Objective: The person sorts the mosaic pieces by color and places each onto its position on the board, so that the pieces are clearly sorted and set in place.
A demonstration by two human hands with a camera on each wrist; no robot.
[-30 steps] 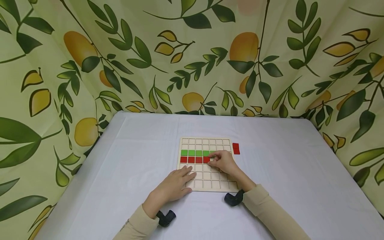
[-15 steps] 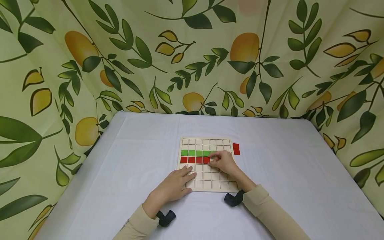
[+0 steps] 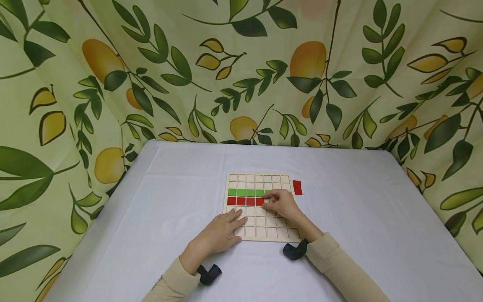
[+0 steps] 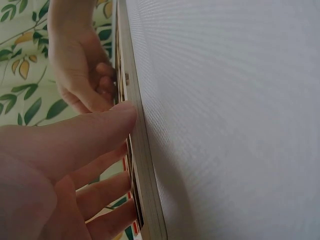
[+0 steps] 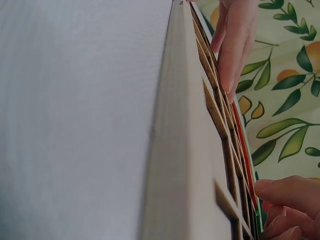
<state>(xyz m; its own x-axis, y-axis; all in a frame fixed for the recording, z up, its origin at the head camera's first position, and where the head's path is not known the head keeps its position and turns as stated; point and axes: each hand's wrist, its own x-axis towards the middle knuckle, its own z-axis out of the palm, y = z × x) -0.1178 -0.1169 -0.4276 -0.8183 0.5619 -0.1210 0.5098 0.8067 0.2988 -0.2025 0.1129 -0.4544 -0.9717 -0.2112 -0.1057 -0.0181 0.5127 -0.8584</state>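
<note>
A wooden grid board [image 3: 260, 221] lies on the table with a row of green tiles [image 3: 241, 192] and below it a row of red tiles [image 3: 240, 201]. My right hand [image 3: 282, 202] has thumb and index finger at the right end of the red row, pinching the last red tile [image 3: 259, 201]; their contact is partly hidden. In the right wrist view the right hand [image 5: 290, 202] appears low at the board's far side. My left hand [image 3: 218, 231] rests on the board's near left corner, fingers spread. The left wrist view shows its thumb [image 4: 117, 117] against the board's edge.
More red tiles [image 3: 297, 187] lie on the white tablecloth [image 3: 181, 180] just right of the board. A leaf-and-fruit patterned curtain [image 3: 241, 84] stands behind and beside the table. Black wrist devices [image 3: 209, 274] sit below both hands.
</note>
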